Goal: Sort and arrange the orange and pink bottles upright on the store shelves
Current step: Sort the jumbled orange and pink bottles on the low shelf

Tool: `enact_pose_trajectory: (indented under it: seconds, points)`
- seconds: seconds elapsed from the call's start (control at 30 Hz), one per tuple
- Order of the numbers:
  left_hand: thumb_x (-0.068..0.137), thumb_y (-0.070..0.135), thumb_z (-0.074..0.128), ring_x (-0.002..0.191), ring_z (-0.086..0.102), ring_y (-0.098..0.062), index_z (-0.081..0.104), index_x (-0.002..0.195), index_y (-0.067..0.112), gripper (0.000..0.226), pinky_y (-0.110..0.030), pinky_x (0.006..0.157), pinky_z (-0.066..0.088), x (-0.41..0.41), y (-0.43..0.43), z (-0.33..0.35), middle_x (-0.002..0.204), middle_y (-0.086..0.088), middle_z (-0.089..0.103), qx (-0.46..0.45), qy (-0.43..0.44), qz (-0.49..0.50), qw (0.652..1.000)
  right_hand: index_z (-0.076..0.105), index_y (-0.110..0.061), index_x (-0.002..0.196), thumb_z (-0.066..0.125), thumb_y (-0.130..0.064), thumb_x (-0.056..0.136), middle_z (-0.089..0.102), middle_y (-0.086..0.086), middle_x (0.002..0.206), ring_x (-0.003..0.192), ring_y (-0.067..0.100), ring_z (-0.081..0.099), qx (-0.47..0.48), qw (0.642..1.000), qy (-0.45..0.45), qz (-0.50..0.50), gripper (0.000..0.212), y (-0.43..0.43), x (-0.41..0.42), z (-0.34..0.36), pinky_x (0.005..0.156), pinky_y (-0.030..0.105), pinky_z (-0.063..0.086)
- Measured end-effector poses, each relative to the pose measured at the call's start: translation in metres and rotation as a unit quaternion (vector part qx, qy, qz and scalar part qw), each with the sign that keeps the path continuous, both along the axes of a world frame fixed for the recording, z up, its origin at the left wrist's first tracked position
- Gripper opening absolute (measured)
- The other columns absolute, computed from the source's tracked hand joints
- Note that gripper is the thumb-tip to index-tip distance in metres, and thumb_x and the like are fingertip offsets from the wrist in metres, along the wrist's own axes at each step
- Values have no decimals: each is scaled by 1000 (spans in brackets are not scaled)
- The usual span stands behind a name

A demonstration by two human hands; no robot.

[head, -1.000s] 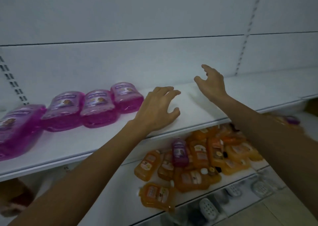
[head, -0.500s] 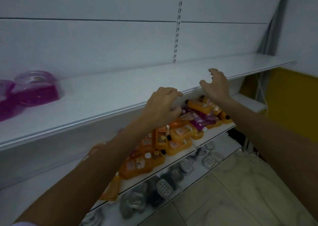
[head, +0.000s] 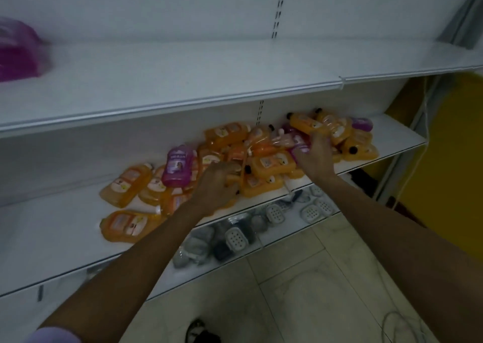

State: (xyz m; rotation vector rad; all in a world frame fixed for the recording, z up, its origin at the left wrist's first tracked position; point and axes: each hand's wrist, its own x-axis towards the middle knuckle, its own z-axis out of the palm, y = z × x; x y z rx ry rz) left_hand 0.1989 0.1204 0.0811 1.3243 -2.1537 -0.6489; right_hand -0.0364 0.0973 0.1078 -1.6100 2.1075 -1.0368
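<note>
Two bare forearms reach up from the near edge over the tiled floor (head: 300,277) to the middle shelf (head: 52,238). Left hand (head: 217,185) curls its fingers over an orange bottle in the heap of orange bottles (head: 266,162) lying flat; a firm grip can't be confirmed. Right hand (head: 317,157), farther right, has bent fingers among pink and orange ones, hold unclear. One pink bottle (head: 177,166) lies left of them. Farther up, on the upper shelf (head: 209,68), a blurred pink bottle (head: 18,49) sits far left.
</note>
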Motion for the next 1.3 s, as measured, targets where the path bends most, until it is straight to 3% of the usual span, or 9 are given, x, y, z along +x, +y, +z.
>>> enact_pose_trajectory:
  seconds: [0.1,0.27,0.43,0.53,0.63,0.8,0.97,1.13,1.3]
  points:
    - [86,9,60,114,55,-28,58,125,9,39,-26,88,40,33,-10,-20,126,-12,58,37,-22,73,996,56,-3,113,65,-19,82,60,15,112,105,28,55,31,999,-18,41,37,-16,33,-27,79,29,40]
    - [87,12,61,101,61,-32,62,118,9,32,-30,81,47,87,-49,-49,115,-17,63,89,6,177,980,49,-3,121,60,-17,87,54,9,114,107,23,50,65,993,-38,89,39,-39,81,-63,81,29,39]
    - [94,19,52,105,58,-27,56,125,8,33,-23,76,39,113,-85,-74,121,-15,61,140,12,254,957,46,-13,129,54,-44,80,54,11,120,109,28,53,121,984,-39,125,59,-57,103,-97,84,37,47]
    - [95,28,50,104,59,-26,56,124,8,35,-24,73,40,118,-103,-92,122,-13,60,159,25,278,947,42,-13,133,61,-25,84,53,13,125,112,28,52,131,983,-71,108,54,-63,105,-109,91,44,47]
    - [94,34,52,102,60,-26,52,127,7,43,-20,66,43,115,-117,-99,118,-9,60,199,35,285,937,48,-13,128,61,-21,85,55,8,120,110,23,53,140,982,-93,82,45,-70,100,-118,83,32,43]
    - [70,73,57,99,65,-31,56,120,11,80,-47,86,54,122,-158,-142,111,-15,65,264,69,274,922,43,-5,131,60,-15,87,53,15,124,115,29,52,169,977,-133,11,48,-79,77,-133,94,38,45]
    - [66,22,83,104,62,-29,58,114,14,54,-42,93,49,105,-161,-131,116,-13,64,320,106,310,889,39,-4,136,58,-13,90,49,16,132,120,29,49,188,973,-127,-28,50,-81,47,-135,93,28,38]
    - [63,10,82,94,65,-30,60,100,14,43,-45,85,54,105,-169,-132,111,-15,65,424,259,332,802,39,-6,137,59,-13,89,48,15,134,121,28,48,199,968,-139,-67,52,-85,28,-140,89,26,38]
    - [73,11,73,92,62,-29,53,120,8,52,-36,60,57,100,-161,-126,110,-12,63,471,377,321,730,42,-3,134,58,-12,90,51,17,132,119,30,50,203,968,-127,-73,48,-85,16,-141,90,28,39]
